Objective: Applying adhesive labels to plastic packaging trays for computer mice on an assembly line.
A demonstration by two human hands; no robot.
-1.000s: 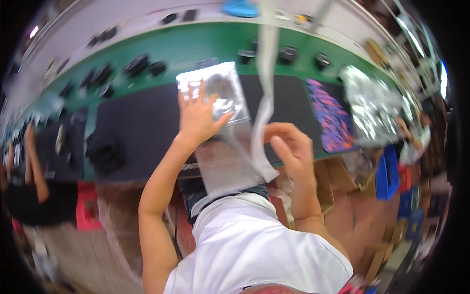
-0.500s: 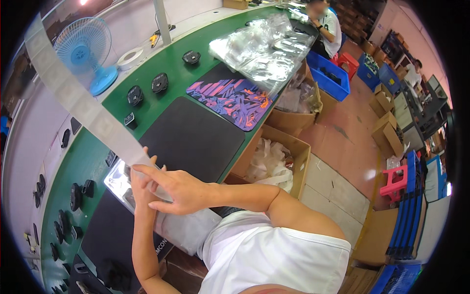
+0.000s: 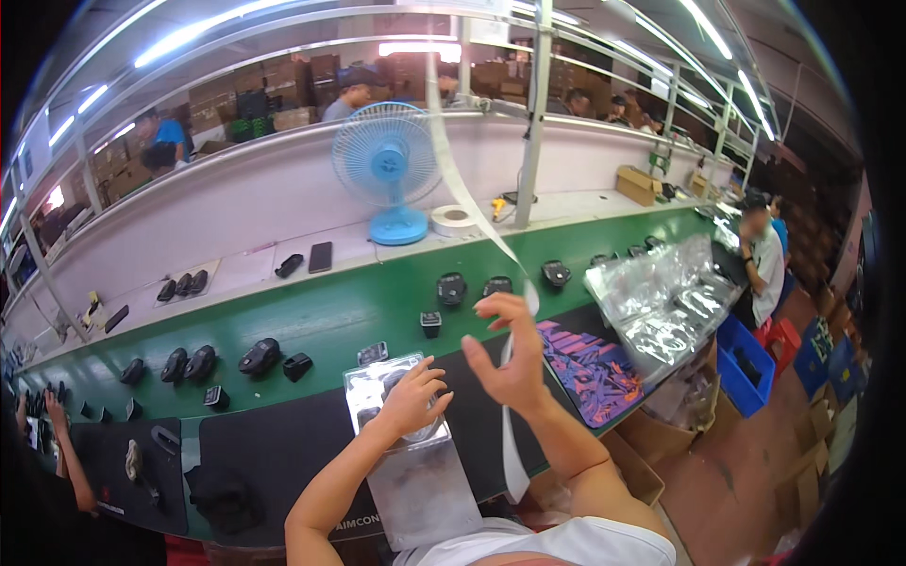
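My left hand rests, fingers spread, on a shiny clear plastic package with a dark item inside. The package lies near the bench's front edge, its frosted lower part reaching toward my body. To the right, my right hand is raised above a black mat, thumb and forefinger apart. A long whitish strip hangs from above, passes by the right hand and shows again below it. Whether that hand touches the strip is hidden. A small black box-shaped part sits just beyond the package.
Several black mouse-like devices stand on the green bench. A blue fan and tape roll are at the back. Right are a patterned mat, a plastic bag pile, a blue bin and a seated person.
My hands, together on the strip over the package before, are now apart: the left on the package, the right raised to its right. The view has turned up toward the bench's back.
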